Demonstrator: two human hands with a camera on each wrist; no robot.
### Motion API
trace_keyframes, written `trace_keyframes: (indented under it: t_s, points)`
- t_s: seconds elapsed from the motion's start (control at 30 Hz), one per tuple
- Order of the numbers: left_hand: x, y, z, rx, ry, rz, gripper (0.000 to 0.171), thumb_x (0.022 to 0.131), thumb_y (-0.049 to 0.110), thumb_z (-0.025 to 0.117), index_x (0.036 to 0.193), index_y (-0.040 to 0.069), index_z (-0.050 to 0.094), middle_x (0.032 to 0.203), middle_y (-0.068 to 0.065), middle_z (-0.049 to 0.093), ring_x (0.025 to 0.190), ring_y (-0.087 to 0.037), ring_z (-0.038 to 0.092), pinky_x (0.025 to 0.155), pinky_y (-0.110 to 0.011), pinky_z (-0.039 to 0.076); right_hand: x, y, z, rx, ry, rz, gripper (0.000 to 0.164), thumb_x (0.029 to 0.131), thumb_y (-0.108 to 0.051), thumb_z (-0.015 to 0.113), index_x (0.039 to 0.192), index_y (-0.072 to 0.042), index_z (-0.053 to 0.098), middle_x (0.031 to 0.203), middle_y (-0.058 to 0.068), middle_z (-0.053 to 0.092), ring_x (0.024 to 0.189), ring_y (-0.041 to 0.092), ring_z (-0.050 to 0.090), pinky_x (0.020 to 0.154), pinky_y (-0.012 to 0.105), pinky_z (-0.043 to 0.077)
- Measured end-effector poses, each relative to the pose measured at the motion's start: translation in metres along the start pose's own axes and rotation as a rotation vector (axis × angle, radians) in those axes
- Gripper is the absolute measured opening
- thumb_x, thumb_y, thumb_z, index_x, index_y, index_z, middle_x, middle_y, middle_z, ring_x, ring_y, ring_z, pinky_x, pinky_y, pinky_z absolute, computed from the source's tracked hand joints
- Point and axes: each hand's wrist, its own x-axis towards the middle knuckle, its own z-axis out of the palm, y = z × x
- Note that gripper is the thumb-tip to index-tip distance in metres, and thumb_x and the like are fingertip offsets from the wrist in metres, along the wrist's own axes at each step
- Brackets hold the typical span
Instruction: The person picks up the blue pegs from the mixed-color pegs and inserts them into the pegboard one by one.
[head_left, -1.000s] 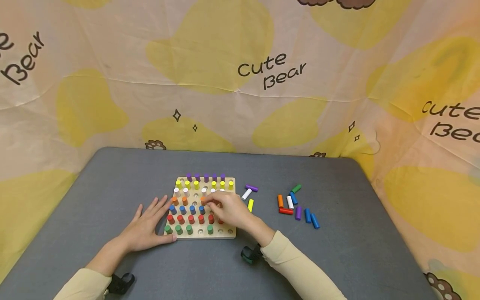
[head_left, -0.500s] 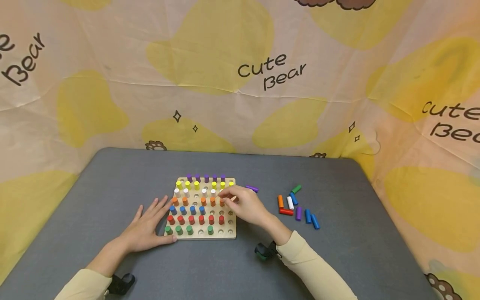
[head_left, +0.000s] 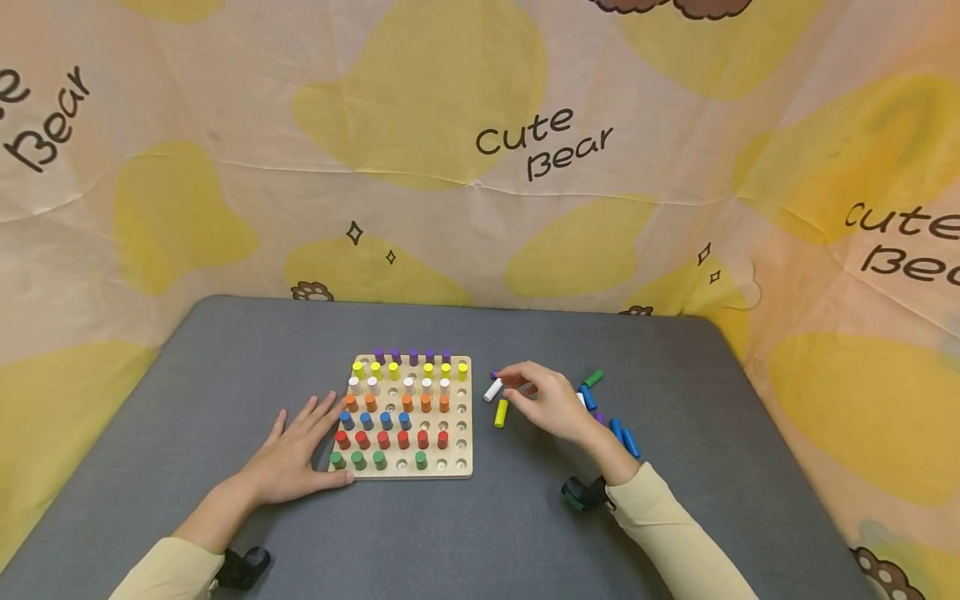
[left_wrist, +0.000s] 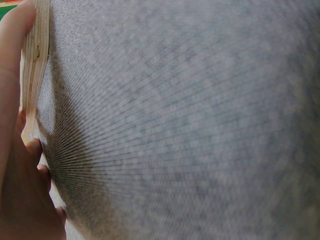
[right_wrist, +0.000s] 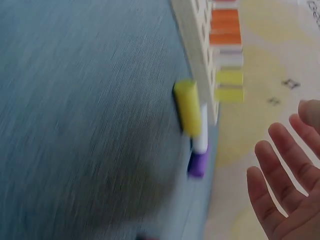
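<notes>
A wooden pegboard (head_left: 450,477) lies on the table, its rows of pegs in purple, yellow, white, orange, blue, red and green, with bare holes mostly at the right. My left hand (head_left: 296,454) rests flat with spread fingers at the board's left edge, the thumb (left_wrist: 17,25) on its near corner. Right of the board, my right hand (head_left: 551,403) hovers with fingers apart and nothing held. Close by its fingertips lie a white peg (head_left: 492,390) and a yellow peg (head_left: 500,414). A purple peg (right_wrist: 199,164) is mostly hidden behind the fingers in the head view.
Further right lie loose pegs, among them a green peg (head_left: 593,378) and several blue pegs (head_left: 629,442), partly covered by my right hand and wrist. The grey table (head_left: 420,542) meets a patterned cloth (head_left: 420,208) along its back edge.
My right hand has left the orange row and moved right, off the board, to the loose pegs. Orange pegs now stand where its fingers were. The left hand has stayed in place.
</notes>
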Motion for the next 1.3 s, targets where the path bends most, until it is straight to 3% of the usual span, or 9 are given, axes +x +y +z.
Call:
trace_keyframes:
  t_s: [0.37,0.6,0.83,1.3]
  points:
    - [0.001,-0.002,0.000,0.007,0.001,-0.002,0.105,0.067,0.071,0.062,0.148,0.018,0.021,0.153,-0.013,0.018,0.139,-0.039,0.012,0.104,-0.066,0.002,-0.022,0.036,-0.033,-0.013,-0.048,0.086,0.033,0.087,-0.017,0.064,0.119,-0.010,0.058,0.112,0.001,0.061,0.099,0.019,0.059,0.077,0.035,0.052]
    - [0.002,-0.001,0.000,0.016,0.002,0.002,0.105,0.067,0.072,0.062,0.148,0.018,0.021,0.153,-0.013,0.018,0.139,-0.039,0.012,0.104,-0.066,0.003,-0.036,0.055,-0.048,-0.040,-0.033,0.158,0.035,0.088,-0.018,0.063,0.122,-0.009,0.057,0.114,0.003,0.060,0.099,0.021,0.059,0.078,0.039,0.051]
    - [0.002,-0.001,0.000,0.014,-0.002,-0.001,0.106,0.067,0.071,0.062,0.148,0.018,0.021,0.153,-0.014,0.018,0.139,-0.039,0.012,0.104,-0.066,0.002,-0.046,0.068,-0.060,-0.083,-0.025,0.179,0.037,0.087,-0.017,0.064,0.122,-0.008,0.057,0.112,0.008,0.060,0.100,0.025,0.057,0.080,0.043,0.049]
    - [0.000,-0.002,0.001,0.011,-0.005,-0.009,0.106,0.067,0.071,0.062,0.148,0.018,0.021,0.153,-0.013,0.018,0.139,-0.039,0.012,0.104,-0.066,0.002,-0.059,0.090,-0.071,-0.124,-0.073,0.188,0.038,0.083,-0.013,0.067,0.120,-0.006,0.058,0.106,0.009,0.059,0.091,0.021,0.055,0.077,0.039,0.049]
